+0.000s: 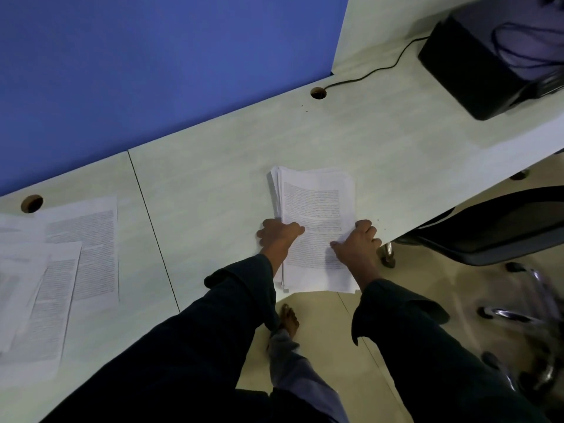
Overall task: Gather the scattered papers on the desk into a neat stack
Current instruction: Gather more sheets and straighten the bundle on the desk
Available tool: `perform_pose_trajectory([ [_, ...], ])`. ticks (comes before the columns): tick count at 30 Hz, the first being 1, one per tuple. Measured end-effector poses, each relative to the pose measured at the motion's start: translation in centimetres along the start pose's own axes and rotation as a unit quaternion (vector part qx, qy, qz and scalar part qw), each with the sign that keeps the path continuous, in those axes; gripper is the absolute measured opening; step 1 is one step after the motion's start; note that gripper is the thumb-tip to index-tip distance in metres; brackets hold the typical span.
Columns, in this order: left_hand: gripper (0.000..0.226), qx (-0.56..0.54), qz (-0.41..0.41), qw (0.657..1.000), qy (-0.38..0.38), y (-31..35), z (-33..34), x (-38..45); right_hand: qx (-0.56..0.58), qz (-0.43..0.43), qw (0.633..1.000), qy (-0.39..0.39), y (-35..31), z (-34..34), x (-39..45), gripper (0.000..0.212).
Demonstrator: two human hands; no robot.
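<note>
1. Gripping a stack of papers (pixel 317 209) at its two long edges, the left hand (pixel 277 233) curls round the 9 o'clock side and the right hand (pixel 357 239) round the 3 o'clock side.
2. That stack lies on the pale desk (pixel 213 178) at the near edge, printed text uppermost, sheet edges slightly fanned.
3. Loose printed sheets (pixel 61 264) overlap toward 9 o'clock, well apart from the stack.
4. A black box (pixel 476 71) with a cable (pixel 381 67) sits toward 1 o'clock.
</note>
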State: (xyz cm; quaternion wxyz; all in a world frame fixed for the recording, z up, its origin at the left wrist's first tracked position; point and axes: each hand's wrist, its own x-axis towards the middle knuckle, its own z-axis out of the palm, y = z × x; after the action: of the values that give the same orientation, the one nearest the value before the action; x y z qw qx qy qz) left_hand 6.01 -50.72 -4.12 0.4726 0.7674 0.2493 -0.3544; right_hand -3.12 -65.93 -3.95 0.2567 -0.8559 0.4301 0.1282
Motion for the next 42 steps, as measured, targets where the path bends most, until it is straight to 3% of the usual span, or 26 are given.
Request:
perform_pose_trajectory([
  [3,0.085,-0.075,0.018,0.996,-0.045,0.7,-0.1,-0.8,0.007,0.012,1.000,-0.010,0.1,-0.1,0.3,0.082],
  [7,0.057,-0.031,0.103,0.992,-0.060,-0.7,-2.5,0.3,0.098,0.049,0.993,-0.048,-0.6,-0.1,0.2,0.089],
  [12,0.060,-0.107,0.169,0.968,-0.151,-3.7,-10.9,-0.4,0.245,0.041,0.958,-0.145,-4.2,1.5,-1.6,0.087],
  [16,0.069,-0.166,0.142,0.973,-0.079,-10.2,-20.9,-0.5,0.293,-0.019,0.922,-0.252,-10.1,5.5,-6.9,0.052],
  [19,0.059,-0.129,0.123,0.984,0.014,-16.2,-26.6,-0.8,0.237,-0.086,0.927,-0.276,-14.3,10.7,-12.1,0.050],
  [22,0.064,-0.092,0.108,0.987,0.071,-20.2,-30.3,-0.6,0.178,-0.115,0.945,-0.250,-17.4,15.2,-16.6,0.046],
  [30,0.050,-0.018,0.165,0.982,0.085,-23.1,-35.6,0.2,0.091,-0.137,0.976,-0.145,-21.5,18.4,-21.6,0.042],
  [34,0.049,-0.013,0.183,0.982,0.032,-24.5,-38.1,0.6,0.089,-0.105,0.983,-0.120,-22.6,19.6,-23.5,0.040],
  [37,0.053,0.052,0.221,0.974,-0.021,-24.7,-38.9,0.7,0.096,-0.066,0.988,-0.100,-21.8,19.6,-24.1,0.037],
  [39,0.072,0.182,0.289,0.940,0.013,-24.6,-39.0,1.1,0.103,-0.055,0.989,-0.089,-21.2,19.4,-23.9,0.036],
  [42,0.095,0.355,0.380,0.853,0.037,-23.9,-39.7,1.5,0.111,-0.043,0.990,-0.080,-21.0,19.3,-23.8,0.033],
])
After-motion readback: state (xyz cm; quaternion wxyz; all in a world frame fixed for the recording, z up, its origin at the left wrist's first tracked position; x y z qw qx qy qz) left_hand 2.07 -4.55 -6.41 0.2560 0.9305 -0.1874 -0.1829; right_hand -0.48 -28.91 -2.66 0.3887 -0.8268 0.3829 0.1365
